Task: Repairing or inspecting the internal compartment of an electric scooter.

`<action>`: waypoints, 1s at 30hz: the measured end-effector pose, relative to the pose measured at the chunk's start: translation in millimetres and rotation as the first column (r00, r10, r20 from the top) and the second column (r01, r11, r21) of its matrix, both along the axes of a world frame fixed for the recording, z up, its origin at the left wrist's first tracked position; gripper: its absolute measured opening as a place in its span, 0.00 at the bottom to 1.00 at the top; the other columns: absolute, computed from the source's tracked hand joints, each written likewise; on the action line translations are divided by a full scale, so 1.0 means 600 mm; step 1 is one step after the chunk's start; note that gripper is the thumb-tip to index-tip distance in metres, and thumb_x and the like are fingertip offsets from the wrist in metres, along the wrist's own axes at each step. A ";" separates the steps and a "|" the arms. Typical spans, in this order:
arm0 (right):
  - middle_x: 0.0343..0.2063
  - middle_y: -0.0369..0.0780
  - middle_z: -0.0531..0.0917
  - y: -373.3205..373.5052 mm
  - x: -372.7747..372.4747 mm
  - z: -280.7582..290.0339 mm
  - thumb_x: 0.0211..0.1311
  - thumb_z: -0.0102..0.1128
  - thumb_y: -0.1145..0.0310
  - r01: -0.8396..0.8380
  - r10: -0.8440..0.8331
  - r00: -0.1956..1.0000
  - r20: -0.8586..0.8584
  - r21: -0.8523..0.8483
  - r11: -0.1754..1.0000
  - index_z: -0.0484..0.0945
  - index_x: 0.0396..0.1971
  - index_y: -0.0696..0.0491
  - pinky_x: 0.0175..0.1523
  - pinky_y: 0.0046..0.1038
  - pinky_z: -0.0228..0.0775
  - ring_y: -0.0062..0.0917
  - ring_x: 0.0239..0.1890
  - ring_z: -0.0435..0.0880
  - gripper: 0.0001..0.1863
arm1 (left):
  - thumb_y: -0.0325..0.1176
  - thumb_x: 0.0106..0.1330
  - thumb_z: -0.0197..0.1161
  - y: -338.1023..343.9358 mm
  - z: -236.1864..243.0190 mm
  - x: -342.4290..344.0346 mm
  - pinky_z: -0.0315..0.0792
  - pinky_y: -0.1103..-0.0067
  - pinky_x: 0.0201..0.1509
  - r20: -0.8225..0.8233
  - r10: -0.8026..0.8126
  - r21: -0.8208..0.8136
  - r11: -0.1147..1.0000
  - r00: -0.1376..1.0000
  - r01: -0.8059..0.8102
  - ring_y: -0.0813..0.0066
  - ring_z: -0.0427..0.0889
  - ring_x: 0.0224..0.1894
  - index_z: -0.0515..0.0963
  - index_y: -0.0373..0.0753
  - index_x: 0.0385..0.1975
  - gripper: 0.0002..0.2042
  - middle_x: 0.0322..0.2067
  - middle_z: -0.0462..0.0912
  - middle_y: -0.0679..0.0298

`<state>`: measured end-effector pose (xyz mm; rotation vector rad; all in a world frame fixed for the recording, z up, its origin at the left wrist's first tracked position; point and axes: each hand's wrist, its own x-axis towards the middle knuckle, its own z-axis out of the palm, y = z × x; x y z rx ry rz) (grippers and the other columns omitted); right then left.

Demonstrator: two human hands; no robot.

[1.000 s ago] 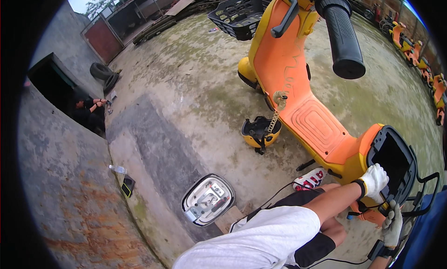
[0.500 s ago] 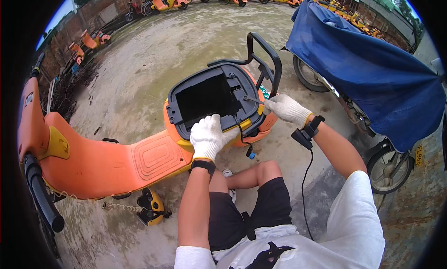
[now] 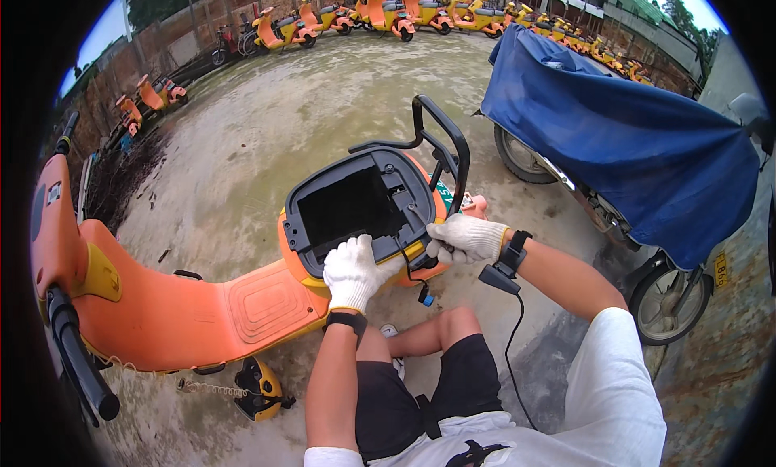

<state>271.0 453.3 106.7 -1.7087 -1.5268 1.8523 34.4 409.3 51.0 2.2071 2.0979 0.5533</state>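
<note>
In front of me stands an orange and yellow electric scooter [image 3: 170, 301], its seat area showing a black storage compartment [image 3: 294, 226] with a dark hollow. My left hand [image 3: 352, 274], in a white knit glove, closes its fingers over the compartment's near rim. A slim metal wrench [image 3: 417, 215] sticks out of my gloved right hand [image 3: 470, 237], and its far end lies at the rear right corner of the rim. The fingers hide the rest of it. Between my hands a black cable with a blue connector [image 3: 426, 300] hangs over the rim.
A black tubular rack [image 3: 457, 139] rises behind the compartment. On the right stands a motorbike under a blue cover [image 3: 614, 152]. A yellow and black helmet [image 3: 260, 388] sits on the concrete below the footboard. Several similar scooters [image 3: 388, 14] line the far wall.
My right hand has come down and left with the wrench, turning its handle toward me. The left hand stays on the rim. The view has tilted up slightly.
</note>
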 end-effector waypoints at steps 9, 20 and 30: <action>0.32 0.40 0.85 0.001 -0.152 -0.073 0.79 0.43 0.60 0.196 -0.354 0.692 -0.629 -0.309 0.931 0.76 0.43 0.53 0.20 0.20 0.66 0.18 0.21 0.76 0.14 | 0.56 0.48 0.75 0.005 -0.025 -0.006 0.80 0.66 0.42 0.020 -0.063 0.180 0.982 0.998 0.059 0.59 0.87 0.38 0.84 0.41 0.36 0.25 0.34 0.86 0.57; 0.38 0.42 0.86 0.034 -0.191 -0.067 0.77 0.50 0.61 0.136 -0.230 0.529 -0.817 -0.186 0.973 0.78 0.45 0.56 0.27 0.19 0.71 0.16 0.24 0.78 0.14 | 0.44 0.59 0.70 0.000 -0.012 0.015 0.81 0.67 0.42 0.020 0.027 0.068 0.997 0.999 -0.028 0.54 0.88 0.37 0.83 0.37 0.36 0.16 0.34 0.87 0.53; 0.27 0.36 0.85 -0.100 -0.105 -0.022 0.77 0.45 0.52 -0.148 0.235 0.952 -0.195 0.378 0.914 0.81 0.42 0.56 0.29 0.23 0.73 0.18 0.21 0.80 0.22 | 0.35 0.65 0.61 -0.028 -0.030 -0.040 0.78 0.69 0.51 0.526 -0.241 0.275 0.956 0.816 0.105 0.61 0.86 0.46 0.84 0.39 0.45 0.12 0.40 0.87 0.58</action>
